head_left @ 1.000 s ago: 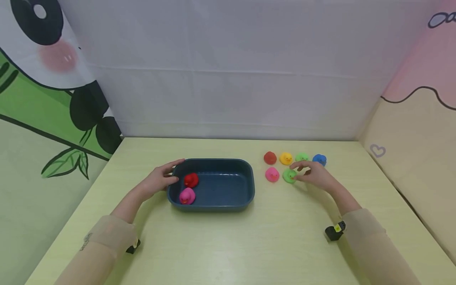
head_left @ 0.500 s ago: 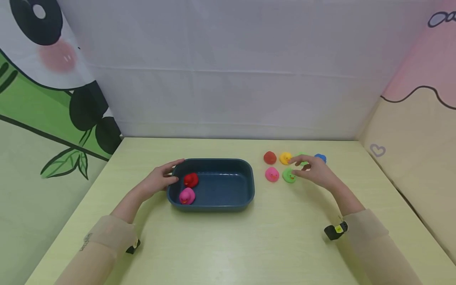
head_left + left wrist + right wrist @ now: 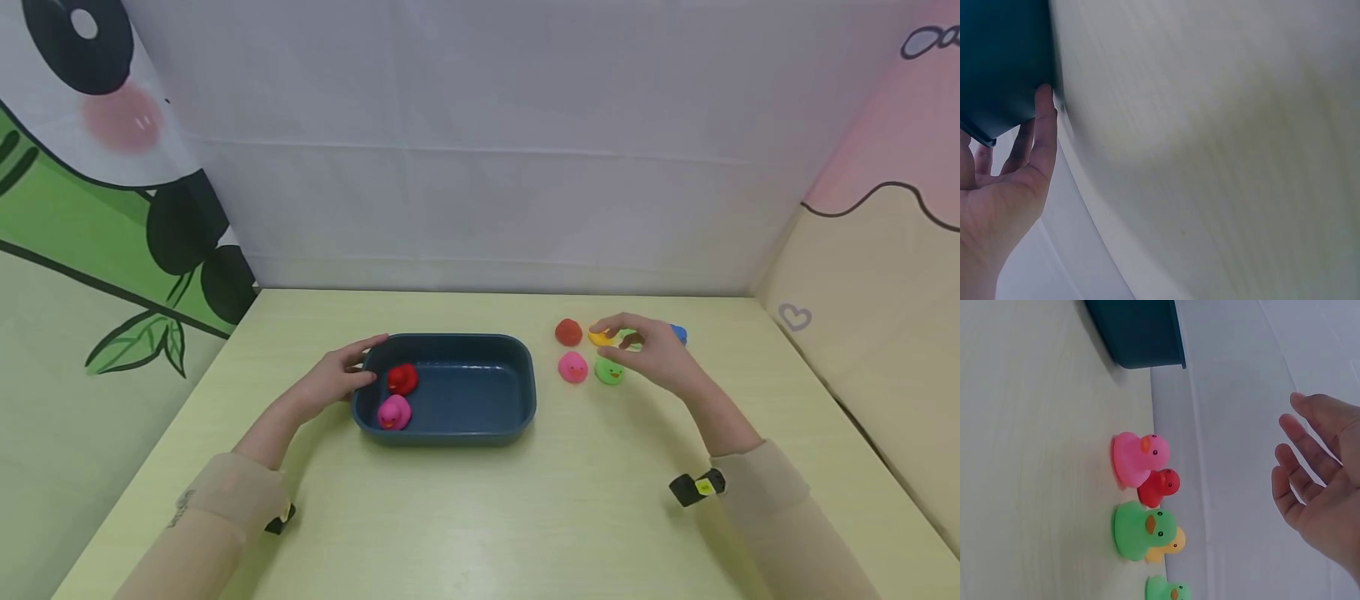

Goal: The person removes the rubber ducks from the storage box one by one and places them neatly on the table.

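My left hand [image 3: 333,379] holds the left end of a dark blue tray [image 3: 480,437], thumb over the rim and other fingers along the outer wall [image 3: 1007,69]. Inside the tray, a red rubber duck [image 3: 402,379] and a pink rubber duck [image 3: 393,412] sit at the left. Above the ducks on the table hovers my right hand [image 3: 652,352], thumb and fingers apart, nothing between them. Below it stand a green duck [image 3: 609,372], a partly covered yellow duck [image 3: 602,339] and another green duck [image 3: 1161,588]. The right wrist view shows this hand [image 3: 1329,469] well clear of them.
Left of the right hand, a pink duck [image 3: 573,367] and a red duck [image 3: 568,332] stand on the pale table [image 3: 480,517]. A blue duck [image 3: 679,334] is partly hidden behind the hand. A white cloth wall [image 3: 480,208] rises along the table's back edge.
My right hand has drawn back from the front green duck and moved up and left, now overlapping the yellow duck. That green duck remains in place. The left hand and tray have not moved.
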`<state>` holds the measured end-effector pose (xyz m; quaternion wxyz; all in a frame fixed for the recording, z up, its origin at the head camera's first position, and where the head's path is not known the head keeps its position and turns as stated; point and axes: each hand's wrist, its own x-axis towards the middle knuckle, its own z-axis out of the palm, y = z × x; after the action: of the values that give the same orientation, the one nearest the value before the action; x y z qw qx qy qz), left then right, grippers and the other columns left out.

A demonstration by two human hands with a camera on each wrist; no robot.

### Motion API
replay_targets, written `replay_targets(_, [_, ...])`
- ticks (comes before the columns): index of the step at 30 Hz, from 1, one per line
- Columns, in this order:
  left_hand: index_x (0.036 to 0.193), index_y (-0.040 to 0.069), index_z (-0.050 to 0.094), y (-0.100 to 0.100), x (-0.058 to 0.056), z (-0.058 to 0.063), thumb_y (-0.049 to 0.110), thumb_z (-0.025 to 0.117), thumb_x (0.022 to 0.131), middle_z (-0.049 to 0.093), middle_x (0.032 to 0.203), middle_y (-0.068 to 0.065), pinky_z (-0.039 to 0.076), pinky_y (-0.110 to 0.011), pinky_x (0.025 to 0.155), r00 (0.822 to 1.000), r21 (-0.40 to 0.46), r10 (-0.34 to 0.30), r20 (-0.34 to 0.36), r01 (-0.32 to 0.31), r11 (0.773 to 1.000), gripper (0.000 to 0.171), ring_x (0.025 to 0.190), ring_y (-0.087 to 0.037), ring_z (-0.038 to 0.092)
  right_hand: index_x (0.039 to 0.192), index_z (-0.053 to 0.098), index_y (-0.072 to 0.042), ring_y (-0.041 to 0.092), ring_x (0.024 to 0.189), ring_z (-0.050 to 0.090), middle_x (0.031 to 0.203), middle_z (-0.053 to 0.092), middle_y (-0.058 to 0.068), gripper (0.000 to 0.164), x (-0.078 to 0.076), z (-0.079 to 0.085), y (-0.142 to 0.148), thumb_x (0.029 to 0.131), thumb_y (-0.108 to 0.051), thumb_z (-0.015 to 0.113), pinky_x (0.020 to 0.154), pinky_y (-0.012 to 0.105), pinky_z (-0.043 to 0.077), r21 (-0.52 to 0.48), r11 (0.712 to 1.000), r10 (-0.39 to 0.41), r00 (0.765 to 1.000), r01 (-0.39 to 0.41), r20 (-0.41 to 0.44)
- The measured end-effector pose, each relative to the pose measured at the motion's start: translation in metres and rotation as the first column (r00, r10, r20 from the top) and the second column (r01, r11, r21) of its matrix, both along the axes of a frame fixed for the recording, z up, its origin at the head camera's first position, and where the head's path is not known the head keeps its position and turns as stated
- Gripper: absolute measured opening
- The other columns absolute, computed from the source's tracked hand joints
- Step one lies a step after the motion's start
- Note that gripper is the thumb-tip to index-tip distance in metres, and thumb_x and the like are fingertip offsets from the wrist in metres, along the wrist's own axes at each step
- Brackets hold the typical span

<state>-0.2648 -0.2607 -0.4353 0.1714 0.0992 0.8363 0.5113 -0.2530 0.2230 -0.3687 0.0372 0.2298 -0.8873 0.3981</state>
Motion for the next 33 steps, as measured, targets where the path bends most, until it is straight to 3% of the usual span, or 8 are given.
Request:
replay_targets(10, [0.149, 0.030, 0.028, 0.001, 0.000, 0.002, 0.013, 0.053, 0.094, 0.032, 0.147, -0.025, 0.056, -0.038, 0.076, 1.000, 0.010, -0.001, -0.004, 0.001, 1.000, 0.063, 0.118, -0.039, 0.051, 0.116, 0.065, -0.013, 0.023, 0.100, 0.055, 0.117, 0.063, 0.004, 0.031, 0.009, 0.014, -0.022, 0.087, -0.022, 0.068, 0.081, 0.023, 0.048, -0.020, 1.000, -0.024, 1.000, 0.023, -0.016])
replay_targets(16, [0.150, 0.030, 0.026, 0.003, 0.002, 0.002, 0.013, 0.053, 0.095, 0.030, 0.148, -0.026, 0.055, -0.039, 0.076, 1.000, 0.014, -0.006, -0.005, 0.006, 1.000, 0.063, 0.120, -0.040, 0.049, 0.112, 0.066, -0.015, 0.018, 0.099, 0.054, 0.114, 0.064, 0.002, 0.027, 0.013, 0.018, -0.038, 0.086, -0.022, 0.069, 0.082, 0.027, 0.049, -0.065, 0.998, -0.015, 1.000, 0.014, -0.021])
replay_targets(23, [0.149, 0.031, 0.028, 0.003, -0.001, 0.001, 0.013, 0.054, 0.094, 0.032, 0.147, -0.024, 0.055, -0.039, 0.077, 1.000, 0.008, 0.000, -0.008, 0.000, 1.000, 0.063, 0.119, -0.039, 0.050, 0.112, 0.066, -0.014, 0.020, 0.096, 0.058, 0.111, 0.065, 0.001, 0.027, 0.016, 0.016, -0.058, 0.085, -0.019, 0.070, 0.082, 0.029, 0.050, -0.155, 0.988, 0.025, 1.000, -0.027, -0.013])
replay_targets(29, [0.149, 0.030, 0.028, 0.000, 0.000, -0.001, 0.013, 0.054, 0.094, 0.033, 0.147, -0.023, 0.056, -0.038, 0.076, 1.000, 0.007, -0.007, -0.010, 0.007, 1.000, 0.062, 0.121, -0.039, 0.048, 0.112, 0.066, -0.021, 0.018, 0.092, 0.059, 0.105, 0.064, -0.001, 0.028, 0.029, 0.012, -0.080, 0.085, -0.022, 0.071, 0.077, 0.031, 0.050, -0.187, 0.982, -0.029, 0.999, 0.034, 0.030])
replay_targets(33, [0.149, 0.030, 0.028, -0.003, 0.002, -0.002, 0.013, 0.053, 0.094, 0.032, 0.147, -0.023, 0.055, -0.038, 0.077, 1.000, 0.005, -0.016, -0.009, 0.016, 1.000, 0.062, 0.121, -0.040, 0.047, 0.113, 0.066, -0.019, 0.023, 0.094, 0.058, 0.103, 0.063, 0.000, 0.029, 0.037, 0.009, -0.098, 0.084, -0.021, 0.072, 0.075, 0.033, 0.052, -0.220, 0.975, -0.022, 0.999, 0.028, 0.029])
